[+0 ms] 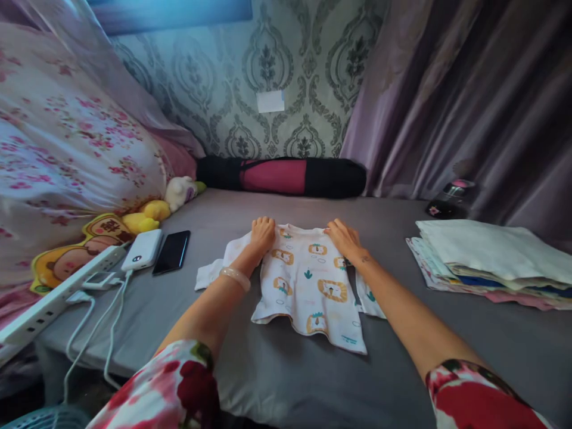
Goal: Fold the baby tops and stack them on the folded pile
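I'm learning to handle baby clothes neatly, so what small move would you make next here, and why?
I'd probably set the shoulders of the lion-print shirt down flat, then let go with the right hand and smooth the hem. Both shoulders are pinched, the left one by the left hand, while the hem looks wavy.

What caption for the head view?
Left hand and right hand hold lion-print shirt by shoulders, on grey sheet.

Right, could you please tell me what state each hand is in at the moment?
Left hand: closed, gripping the lion-print shirt at one shoulder.
Right hand: closed, gripping it at the other shoulder.
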Demonstrator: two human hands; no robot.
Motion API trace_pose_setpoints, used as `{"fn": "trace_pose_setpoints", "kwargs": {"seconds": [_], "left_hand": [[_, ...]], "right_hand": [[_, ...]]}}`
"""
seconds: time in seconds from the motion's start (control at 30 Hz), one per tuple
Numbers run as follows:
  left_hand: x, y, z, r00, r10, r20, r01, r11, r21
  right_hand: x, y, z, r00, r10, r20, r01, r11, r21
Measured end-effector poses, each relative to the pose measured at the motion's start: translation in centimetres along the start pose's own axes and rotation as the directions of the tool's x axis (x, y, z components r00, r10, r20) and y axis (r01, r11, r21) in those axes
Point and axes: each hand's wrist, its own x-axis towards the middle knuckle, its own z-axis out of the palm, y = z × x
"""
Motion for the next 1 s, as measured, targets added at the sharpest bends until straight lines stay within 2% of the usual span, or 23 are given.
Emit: {"fn": "trace_pose_setpoints", "kwargs": {"seconds": [0.13, 0.33, 0.47, 0.57, 0.67, 0.73, 0.83, 1.0], "left_hand": [[1.1, 0.1, 0.1, 0.984, 0.042, 0.175, -0.040, 0.999, -0.017], [3.3, 0.5, 0.7, 0.968, 0.115, 0.221, -0.094, 0.990, -0.105], [3.4, 0.9, 1.8, 0.969, 0.130, 0.209, -0.098, 0.983, -0.155], [3.0, 1.0, 2.4, 0.984, 0.123, 0.129, -0.101, 0.982, -0.162], [3.0, 1.2, 2.7, 0.994, 0.102, -0.047, -0.107, 0.989, -0.106], [3.5, 1.4, 2.7, 0.986, 0.103, -0.130, -0.110, 0.993, -0.045], [5.0, 1.6, 2.6, 0.977, 0.132, -0.165, -0.132, 0.991, 0.016], [7.6, 1.6, 2.9, 0.973, 0.179, -0.145, -0.173, 0.983, 0.053]], "right_hand": [[0.9, 0.5, 0.4, 0.992, -0.056, 0.114, 0.058, 0.998, -0.014], [2.8, -0.3, 0.0, 0.961, -0.102, 0.258, 0.085, 0.993, 0.078], [3.1, -0.7, 0.8, 0.954, -0.092, 0.285, 0.062, 0.992, 0.112], [2.9, -0.6, 1.9, 0.972, -0.085, 0.218, 0.055, 0.989, 0.141], [3.0, -0.7, 2.7, 0.996, -0.074, 0.049, 0.070, 0.994, 0.078], [3.4, -0.8, 3.1, 0.995, -0.065, -0.076, 0.064, 0.998, -0.014], [4.7, -1.0, 3.5, 0.983, -0.079, -0.165, 0.059, 0.991, -0.121], [7.1, -0.5, 4.1, 0.977, -0.124, -0.175, 0.089, 0.978, -0.191]]}}
